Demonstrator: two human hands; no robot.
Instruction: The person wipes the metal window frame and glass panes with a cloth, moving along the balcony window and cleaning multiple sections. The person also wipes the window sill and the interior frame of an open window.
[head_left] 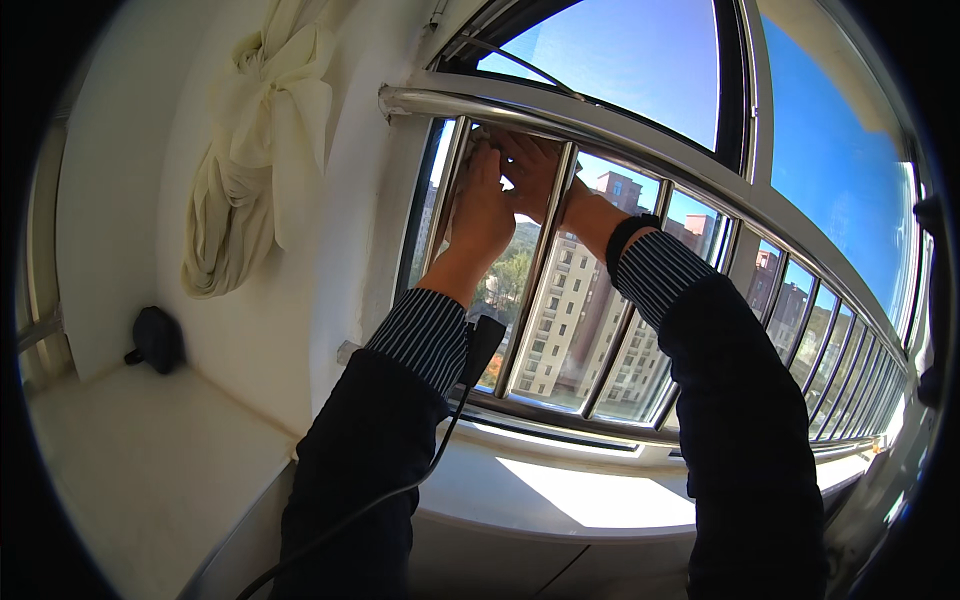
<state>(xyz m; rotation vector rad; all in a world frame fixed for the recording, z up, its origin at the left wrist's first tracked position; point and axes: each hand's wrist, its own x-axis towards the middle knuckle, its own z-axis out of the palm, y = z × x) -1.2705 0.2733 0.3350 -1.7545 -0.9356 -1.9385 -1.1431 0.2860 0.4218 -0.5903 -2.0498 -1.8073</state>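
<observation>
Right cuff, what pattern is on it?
The right cuff has thin pale stripes on dark fabric, showing best in the head view.

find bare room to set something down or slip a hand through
The ledge is bare in front of the black object, left of the left sleeve. The sill has a bare sunlit stretch between the sleeves, below the bars. Gaps right of the right sleeve look free. Crowded: the upper left gaps, around the left hand and right hand.

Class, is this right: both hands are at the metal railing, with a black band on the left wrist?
No: the head view shows the black band on the right wrist. The left hand and right hand are at the metal railing.
</observation>
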